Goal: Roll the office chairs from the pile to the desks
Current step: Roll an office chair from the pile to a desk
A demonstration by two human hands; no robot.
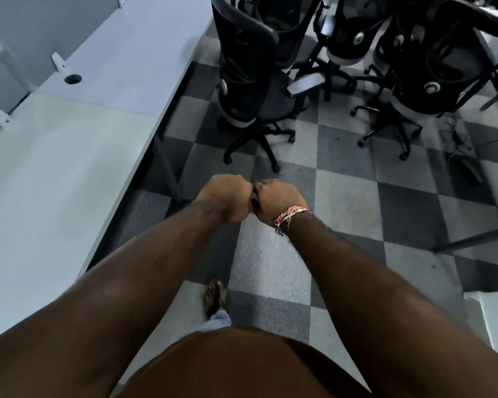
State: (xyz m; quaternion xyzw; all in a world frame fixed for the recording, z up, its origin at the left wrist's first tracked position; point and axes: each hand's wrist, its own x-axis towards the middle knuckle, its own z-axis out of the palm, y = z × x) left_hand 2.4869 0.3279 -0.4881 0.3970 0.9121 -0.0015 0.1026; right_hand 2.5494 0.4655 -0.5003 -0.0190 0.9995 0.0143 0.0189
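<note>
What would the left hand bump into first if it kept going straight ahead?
Probably the nearest office chair: the left hand points toward its wheeled base, with only bare floor between. Depth is hard to judge.

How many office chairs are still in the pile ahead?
3 clearly: nearest office chair beside the left desk, one at top centre, one at right. More may be hidden behind them.

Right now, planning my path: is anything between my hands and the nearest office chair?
Nothing visible. Only bare checkered carpet separates the left hand and right hand from the nearest office chair. The white desk runs alongside, left of that line.
</note>
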